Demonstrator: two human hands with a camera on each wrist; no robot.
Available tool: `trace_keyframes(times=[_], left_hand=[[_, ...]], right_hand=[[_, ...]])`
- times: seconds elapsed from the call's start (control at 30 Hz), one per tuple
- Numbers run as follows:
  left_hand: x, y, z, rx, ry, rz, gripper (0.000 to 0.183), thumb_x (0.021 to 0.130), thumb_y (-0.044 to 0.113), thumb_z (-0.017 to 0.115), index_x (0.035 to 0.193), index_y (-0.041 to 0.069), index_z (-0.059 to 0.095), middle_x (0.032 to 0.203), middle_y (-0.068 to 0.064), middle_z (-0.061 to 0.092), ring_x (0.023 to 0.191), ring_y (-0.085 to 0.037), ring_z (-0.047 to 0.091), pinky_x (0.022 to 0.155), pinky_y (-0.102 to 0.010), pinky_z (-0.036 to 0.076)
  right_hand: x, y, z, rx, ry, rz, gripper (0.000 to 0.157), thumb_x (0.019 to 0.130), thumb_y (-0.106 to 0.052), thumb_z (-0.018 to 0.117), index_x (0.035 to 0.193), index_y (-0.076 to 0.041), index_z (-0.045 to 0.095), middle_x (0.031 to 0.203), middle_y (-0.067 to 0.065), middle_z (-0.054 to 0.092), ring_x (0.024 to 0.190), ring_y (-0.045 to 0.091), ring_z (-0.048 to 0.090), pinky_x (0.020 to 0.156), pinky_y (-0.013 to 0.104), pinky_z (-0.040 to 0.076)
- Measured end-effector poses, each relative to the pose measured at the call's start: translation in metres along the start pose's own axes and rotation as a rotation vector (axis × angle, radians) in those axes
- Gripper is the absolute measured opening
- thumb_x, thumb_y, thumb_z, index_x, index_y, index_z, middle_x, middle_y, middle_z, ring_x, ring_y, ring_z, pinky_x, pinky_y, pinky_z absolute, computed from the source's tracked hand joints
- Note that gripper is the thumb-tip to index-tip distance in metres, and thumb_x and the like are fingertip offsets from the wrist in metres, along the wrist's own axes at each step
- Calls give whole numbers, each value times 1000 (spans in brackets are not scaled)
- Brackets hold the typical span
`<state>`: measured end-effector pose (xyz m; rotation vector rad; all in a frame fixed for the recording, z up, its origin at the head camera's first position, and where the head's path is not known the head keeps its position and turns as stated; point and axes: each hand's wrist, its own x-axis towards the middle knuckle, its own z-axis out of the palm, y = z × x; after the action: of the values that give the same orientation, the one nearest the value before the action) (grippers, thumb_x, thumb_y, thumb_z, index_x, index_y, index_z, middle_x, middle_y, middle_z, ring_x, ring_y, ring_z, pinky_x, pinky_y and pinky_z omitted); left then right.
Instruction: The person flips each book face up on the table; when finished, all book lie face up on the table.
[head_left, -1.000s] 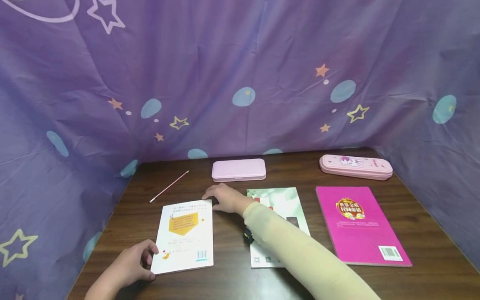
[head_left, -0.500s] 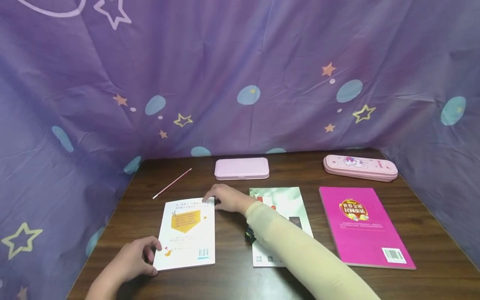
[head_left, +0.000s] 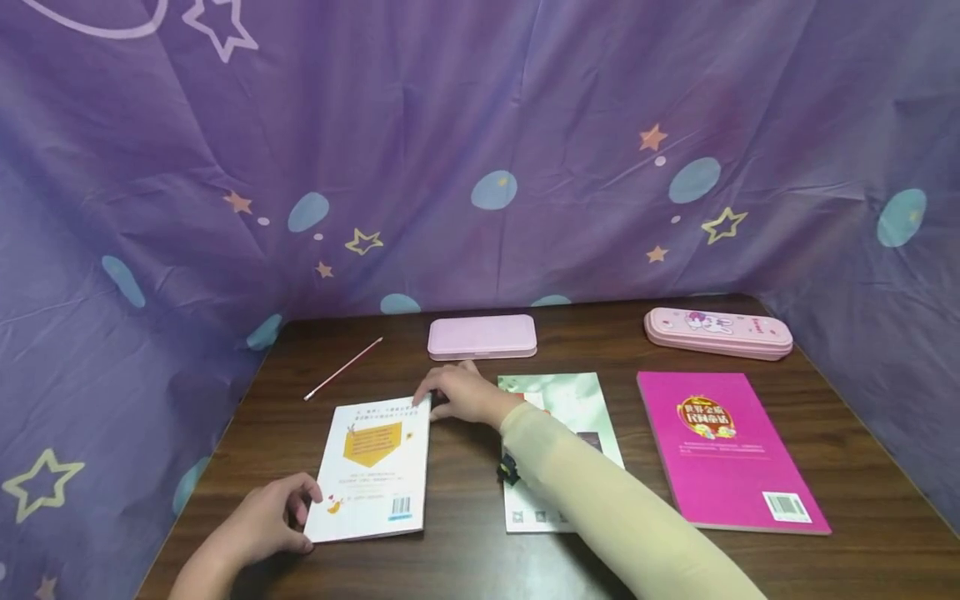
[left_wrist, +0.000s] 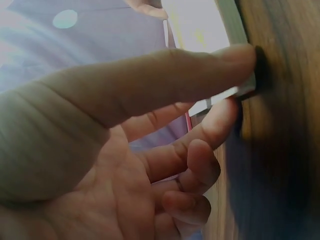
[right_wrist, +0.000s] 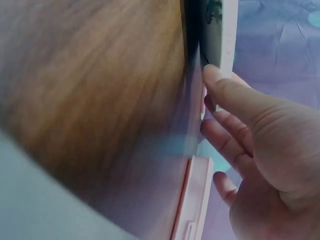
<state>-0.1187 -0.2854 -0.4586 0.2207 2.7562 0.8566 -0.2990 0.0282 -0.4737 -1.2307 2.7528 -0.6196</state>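
A white book [head_left: 371,492] with an orange panel and a barcode lies on the left part of the table. Its right side is tipped up slightly. My right hand [head_left: 467,395] pinches the far right corner; in the right wrist view the thumb [right_wrist: 230,92] is against the book [right_wrist: 226,45], whose edge stands off the wood. At the near left corner, my left hand [head_left: 262,518] holds the book with thumb and index finger. The left wrist view has that thumb [left_wrist: 200,72] along the book's edge [left_wrist: 234,22], other fingers loosely bent.
Under my right forearm lies a green and white book [head_left: 555,387]. Farther right is a magenta book [head_left: 738,479]. A pink case [head_left: 482,336] and a rabbit-printed pencil case [head_left: 717,333] stand at the back. A thin red-and-white stick [head_left: 342,369] lies back left. A purple curtain [head_left: 420,150] surrounds the table.
My right hand has shifted slightly right and up with the book's far right corner, and the book's right side has lifted a little. The left hand stays at its corner.
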Motion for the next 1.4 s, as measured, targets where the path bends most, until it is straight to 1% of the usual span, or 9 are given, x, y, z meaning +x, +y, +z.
trace_keyframes(times=[0.27, 0.43, 0.53, 0.73, 0.8, 0.93, 1.07, 1.27, 1.4], left_hand=[[0, 3, 0, 72, 69, -29, 59, 55, 15, 99, 104, 16, 65, 83, 5, 59, 73, -11, 51, 69, -26, 39], [-2, 4, -4, 88, 147, -11, 42, 63, 16, 96, 97, 19, 70, 82, 8, 64, 69, -6, 48, 64, -25, 38], [-5, 4, -8, 75, 174, 36, 31, 70, 13, 91, 93, 19, 72, 78, 8, 66, 64, -3, 44, 60, -25, 37], [-8, 6, -15, 44, 184, 50, 21, 83, 9, 82, 100, 18, 73, 67, 7, 54, 57, -3, 41, 55, -24, 39], [-9, 5, -15, 46, 210, 60, 19, 87, 9, 79, 103, 17, 73, 67, 7, 51, 58, -3, 41, 56, -24, 38], [-8, 6, -17, 76, 312, 86, 16, 91, 12, 76, 107, 16, 73, 70, 8, 54, 63, -3, 41, 59, -25, 36], [-7, 9, -19, 74, 438, 90, 13, 95, 16, 74, 108, 16, 73, 72, 7, 54, 66, -3, 42, 60, -25, 36], [-7, 16, -20, 5, 614, 90, 10, 97, 14, 71, 107, 12, 73, 77, 2, 64, 67, 1, 46, 58, -23, 39], [-8, 21, -22, -65, 685, 85, 11, 97, 10, 70, 107, 6, 72, 83, -4, 71, 69, 3, 50, 58, -18, 41]], right_hand=[[-3, 2, -9, 93, 10, 43, 25, 90, -32, 79, 115, -29, 76, 115, -8, 72, 99, 15, 62, 110, 50, 31], [-5, 6, -15, 113, 102, -9, 23, 90, -33, 78, 113, -27, 77, 107, -6, 73, 91, 18, 63, 97, 40, 40], [-6, 6, -20, 138, 168, -30, 23, 91, -34, 78, 113, -25, 76, 105, -6, 74, 87, 19, 64, 88, 34, 42], [-5, 5, -25, 199, 242, 24, 21, 93, -37, 75, 113, -29, 76, 98, -11, 70, 83, 13, 60, 88, 34, 37], [-5, 4, -26, 224, 274, 38, 19, 93, -35, 75, 111, -27, 76, 101, -10, 71, 85, 11, 60, 88, 34, 41], [-5, 1, -31, 287, 336, 75, 17, 94, -32, 76, 106, -21, 77, 106, -5, 73, 89, 12, 63, 86, 29, 47], [-3, -2, -36, 332, 384, 105, 16, 96, -31, 74, 106, -18, 75, 103, -2, 70, 85, 11, 61, 81, 29, 51], [-3, -7, -44, 373, 422, 107, 18, 100, -25, 69, 111, -12, 72, 107, 6, 68, 84, 17, 61, 84, 42, 55], [-6, -8, -49, 334, 431, 122, 19, 101, -25, 67, 114, -12, 72, 100, 4, 68, 80, 14, 59, 78, 34, 52]])
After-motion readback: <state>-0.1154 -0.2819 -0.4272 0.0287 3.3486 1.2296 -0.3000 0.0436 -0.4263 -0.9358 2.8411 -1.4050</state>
